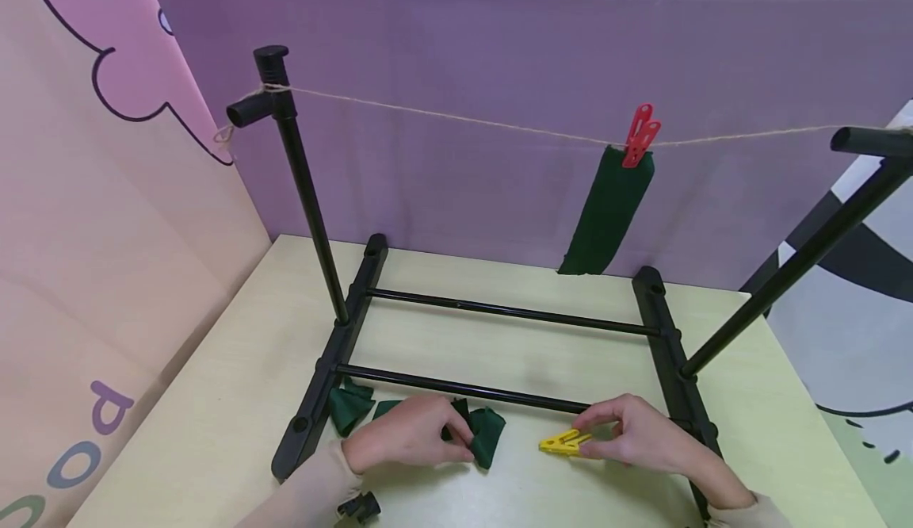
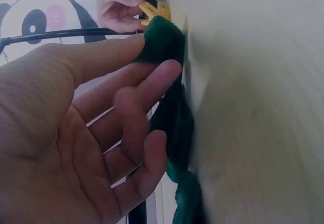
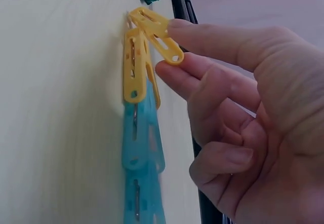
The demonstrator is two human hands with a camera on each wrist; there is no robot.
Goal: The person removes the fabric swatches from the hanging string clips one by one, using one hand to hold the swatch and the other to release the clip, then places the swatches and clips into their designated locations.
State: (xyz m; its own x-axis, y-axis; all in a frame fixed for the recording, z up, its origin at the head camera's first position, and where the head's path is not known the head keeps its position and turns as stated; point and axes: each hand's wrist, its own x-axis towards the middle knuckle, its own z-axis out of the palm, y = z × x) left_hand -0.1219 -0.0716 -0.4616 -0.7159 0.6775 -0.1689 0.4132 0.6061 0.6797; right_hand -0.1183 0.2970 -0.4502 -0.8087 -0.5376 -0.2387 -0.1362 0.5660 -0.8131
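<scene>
My left hand (image 1: 421, 433) pinches the edge of a crumpled dark green cloth (image 1: 488, 438) between thumb and fingers, low over the tabletop. More green cloth (image 1: 349, 406) lies bunched left of that hand. My right hand (image 1: 645, 437) holds a yellow clothespin (image 3: 152, 24) by its handle end, thumb on one side and fingertips at the other. Right beside it, a second yellow clothespin (image 3: 134, 72) stands in a row with blue clothespins (image 3: 136, 138); the hand hides the blue ones in the head view. The other fingers of both hands are loosely curled.
A black frame (image 1: 499, 395) with two uprights stands on the pale table (image 1: 214, 401). Between the uprights runs a string (image 1: 428, 114). A red clothespin (image 1: 642, 135) clips a green strip of cloth (image 1: 606, 211) to it. Behind is a purple panel (image 1: 456, 52).
</scene>
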